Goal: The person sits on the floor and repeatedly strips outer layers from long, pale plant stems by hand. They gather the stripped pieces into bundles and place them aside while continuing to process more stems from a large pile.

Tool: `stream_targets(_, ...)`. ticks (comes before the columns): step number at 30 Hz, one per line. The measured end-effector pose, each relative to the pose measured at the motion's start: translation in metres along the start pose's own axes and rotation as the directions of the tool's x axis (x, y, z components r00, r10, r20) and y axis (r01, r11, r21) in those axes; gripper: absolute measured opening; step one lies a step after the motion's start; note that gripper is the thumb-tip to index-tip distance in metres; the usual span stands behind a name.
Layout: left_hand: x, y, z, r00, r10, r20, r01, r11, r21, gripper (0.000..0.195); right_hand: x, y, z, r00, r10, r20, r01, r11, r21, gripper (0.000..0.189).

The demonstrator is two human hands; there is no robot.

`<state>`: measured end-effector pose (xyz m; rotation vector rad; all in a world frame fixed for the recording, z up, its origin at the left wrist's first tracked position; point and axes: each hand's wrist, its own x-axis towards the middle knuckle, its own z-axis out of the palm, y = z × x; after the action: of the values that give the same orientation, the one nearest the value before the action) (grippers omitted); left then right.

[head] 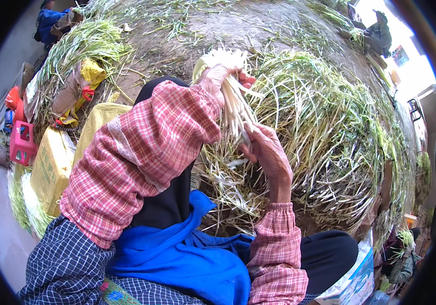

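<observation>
My left hand [216,82] is closed around a bundle of pale plant stalks [237,105], whose white ends fan out above the fingers. Lower and to the right, my right hand [265,148] is at the hanging part of the bundle, its thumb and fingers close together on or beside the stalks; whether it grips any is hard to tell. Both forearms wear pink checked sleeves. Behind and to the right of the hands lies a large heap of long green and straw-coloured stalks [317,122]. Loose pale scraps [229,187] lie below the hands.
Yellow wrapped blocks [52,164] stand at the left, near a pink plastic stool [23,143] and another stalk heap [84,45]. A blue cloth [187,263] covers my lap. A white and blue box [355,278] lies lower right. Several people sit farther off.
</observation>
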<state>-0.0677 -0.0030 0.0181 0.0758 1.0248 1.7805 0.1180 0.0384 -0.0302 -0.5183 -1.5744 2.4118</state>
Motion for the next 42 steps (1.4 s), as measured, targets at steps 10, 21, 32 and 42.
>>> stream_targets(10,0.012,0.006,-0.004,0.981,0.195,0.02,-0.188,0.963,-0.193,0.014,0.004,0.034,-0.026,0.989,0.144,0.013,-0.145,0.987,0.069,0.02)
stream_targets(21,0.0,0.02,0.001,0.959,0.245,-0.141,-0.264,0.954,-0.14,0.018,0.002,0.089,-0.104,0.634,-0.563,-0.53,-0.36,0.392,-0.847,0.034)
stream_targets(32,0.0,-0.001,-0.005,0.978,0.205,-0.049,-0.196,0.97,0.147,0.016,0.012,0.067,-0.075,0.752,-0.429,-0.5,-0.166,0.611,-0.774,0.025)
stream_targets(42,0.021,-0.02,-0.015,0.981,-0.194,0.022,0.191,0.976,0.106,0.032,0.014,0.016,-0.009,0.797,-0.541,-0.267,0.111,0.566,-0.817,0.019)
